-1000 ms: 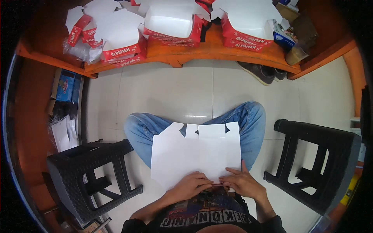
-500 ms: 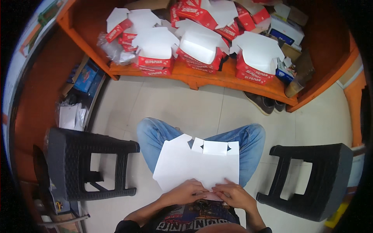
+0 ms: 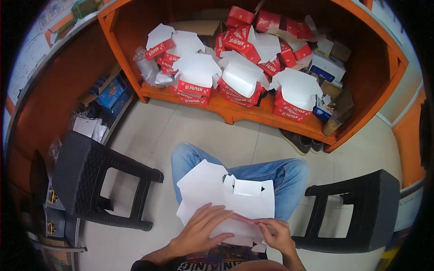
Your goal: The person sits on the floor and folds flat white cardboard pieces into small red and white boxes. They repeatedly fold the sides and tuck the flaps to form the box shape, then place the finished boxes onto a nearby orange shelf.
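Observation:
A flat cardboard box blank [image 3: 203, 187], white side up, lies across my lap. Its far edge has cut notches and a small raised flap [image 3: 247, 187]. The near panel is bent up along a crease, and a pinkish-red edge shows there. My left hand [image 3: 201, 229] rests on the left part of the near panel, fingers stretched and thumb spread, holding nothing. At the right end of the crease, my right hand [image 3: 276, 234] pinches the folded edge between thumb and fingers.
Stacks of red-and-white boxes [image 3: 194, 88] sit in an orange shelf [image 3: 230, 114] ahead. A black stool [image 3: 99, 180] stands at my left, another black stool [image 3: 357, 212] at my right. Dark shoes [image 3: 296, 141] lie below the shelf's right part. Crossed legs in jeans [image 3: 289, 180] support the blank.
My left hand has spread out and moved left from the near edge. My right hand has moved slightly right, and the near panel is now lifted along its crease. The view has tilted upward.

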Available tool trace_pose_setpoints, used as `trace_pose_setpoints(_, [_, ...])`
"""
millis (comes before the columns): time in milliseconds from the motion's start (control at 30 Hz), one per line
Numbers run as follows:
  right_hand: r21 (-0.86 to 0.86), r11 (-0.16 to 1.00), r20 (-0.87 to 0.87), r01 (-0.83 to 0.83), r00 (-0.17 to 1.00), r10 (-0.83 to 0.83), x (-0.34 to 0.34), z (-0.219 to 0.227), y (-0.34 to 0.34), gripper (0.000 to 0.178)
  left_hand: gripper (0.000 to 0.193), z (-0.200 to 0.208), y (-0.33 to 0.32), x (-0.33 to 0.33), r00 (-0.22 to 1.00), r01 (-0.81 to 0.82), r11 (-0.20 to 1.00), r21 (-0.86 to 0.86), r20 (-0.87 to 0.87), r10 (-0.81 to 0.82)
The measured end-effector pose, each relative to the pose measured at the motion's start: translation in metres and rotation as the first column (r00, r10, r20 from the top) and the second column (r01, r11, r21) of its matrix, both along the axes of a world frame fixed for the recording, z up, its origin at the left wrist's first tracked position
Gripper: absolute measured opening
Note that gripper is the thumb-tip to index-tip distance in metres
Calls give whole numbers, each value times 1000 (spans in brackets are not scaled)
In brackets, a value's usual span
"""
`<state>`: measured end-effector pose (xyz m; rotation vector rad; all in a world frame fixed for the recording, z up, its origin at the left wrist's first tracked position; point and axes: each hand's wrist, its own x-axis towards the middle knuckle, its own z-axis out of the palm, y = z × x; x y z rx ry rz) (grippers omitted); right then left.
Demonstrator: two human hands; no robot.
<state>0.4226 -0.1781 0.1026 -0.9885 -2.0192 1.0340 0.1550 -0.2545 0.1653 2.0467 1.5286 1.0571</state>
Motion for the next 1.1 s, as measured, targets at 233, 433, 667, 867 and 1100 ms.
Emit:
trace_pose_setpoints(233, [62,969,-410,240,891,-195,-33,38,16,6,13,-35,-1,-8,912,-39,956,291,401,-85])
trace_pose_setpoints(433, [8,1000,-186,-30,982,31,-77,58,58,14,63,-93,71,-19,695,-263,938,225,718,22])
trace_pose_setpoints(667, [-571,788,-448,-231,892,-64,-124,-8,91,23,60,-124,86,-41,497,-169,984,52,867,40])
trace_pose_setpoints(867, [-705,673,-421,-224,896,-143,-133,-37,91,20,35,-81,93,-66,941,-132,991,18,318,120])
trace_pose_setpoints(1100, [-688,716,-285,-122,952,-112,-138,-52,88,21,30,-103,119,-53,954,-279,960,10,116,276])
